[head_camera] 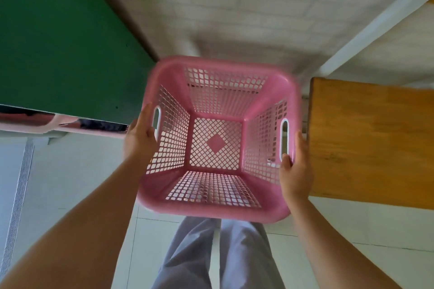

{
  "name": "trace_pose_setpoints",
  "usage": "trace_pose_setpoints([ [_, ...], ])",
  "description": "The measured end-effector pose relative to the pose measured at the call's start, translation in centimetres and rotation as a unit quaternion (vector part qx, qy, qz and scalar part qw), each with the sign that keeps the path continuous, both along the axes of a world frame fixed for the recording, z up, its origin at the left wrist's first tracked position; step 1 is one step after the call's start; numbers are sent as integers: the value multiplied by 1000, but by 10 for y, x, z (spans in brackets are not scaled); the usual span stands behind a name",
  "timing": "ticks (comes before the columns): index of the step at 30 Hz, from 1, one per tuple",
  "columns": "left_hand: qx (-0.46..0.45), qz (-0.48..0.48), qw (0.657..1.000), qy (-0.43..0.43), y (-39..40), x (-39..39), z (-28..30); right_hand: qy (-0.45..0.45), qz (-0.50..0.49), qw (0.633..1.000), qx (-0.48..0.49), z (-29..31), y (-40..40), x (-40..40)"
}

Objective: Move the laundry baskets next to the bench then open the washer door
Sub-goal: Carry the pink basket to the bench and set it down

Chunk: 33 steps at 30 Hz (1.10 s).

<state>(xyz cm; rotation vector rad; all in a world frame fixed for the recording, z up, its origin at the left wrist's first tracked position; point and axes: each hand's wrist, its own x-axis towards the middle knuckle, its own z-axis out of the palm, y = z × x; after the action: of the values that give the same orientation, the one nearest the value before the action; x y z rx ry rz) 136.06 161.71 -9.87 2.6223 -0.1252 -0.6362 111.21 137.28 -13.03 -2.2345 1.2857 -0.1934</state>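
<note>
Over tiled floor (77, 171), pink basket (217, 210) between left hand (138, 141) and right hand (297, 171).

No legible text, label, brand, number or sign anywhere in view.

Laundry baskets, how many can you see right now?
1: a pink perforated plastic laundry basket, empty, held at its side handles by the left hand and right hand, beside the wooden bench. Others may lie out of view.
</note>
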Motion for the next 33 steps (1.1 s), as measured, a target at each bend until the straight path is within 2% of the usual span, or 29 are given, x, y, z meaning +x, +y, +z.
trace_pose_setpoints([
  [4,29,-33,999,-4,-6,16,-18,-6,-8,1000,5,-23,-4,13],
  [7,20,-25,999,11,-9,22,-32,-4,-18,1000,-12,-40,-10,19],
  [12,11,-45,999,-20,-17,29,-61,-10,-18,1000,-22,-67,-15,26],
  [21,18,-61,997,-45,-19,36,-81,-9,-20,999,-45,-84,-13,32],
  [28,125,-104,987,-12,-31,32,-78,92,48,993,-61,-75,-20,40],
  [33,126,-159,979,-8,-33,11,-47,139,93,985,-49,-38,-2,31],
])
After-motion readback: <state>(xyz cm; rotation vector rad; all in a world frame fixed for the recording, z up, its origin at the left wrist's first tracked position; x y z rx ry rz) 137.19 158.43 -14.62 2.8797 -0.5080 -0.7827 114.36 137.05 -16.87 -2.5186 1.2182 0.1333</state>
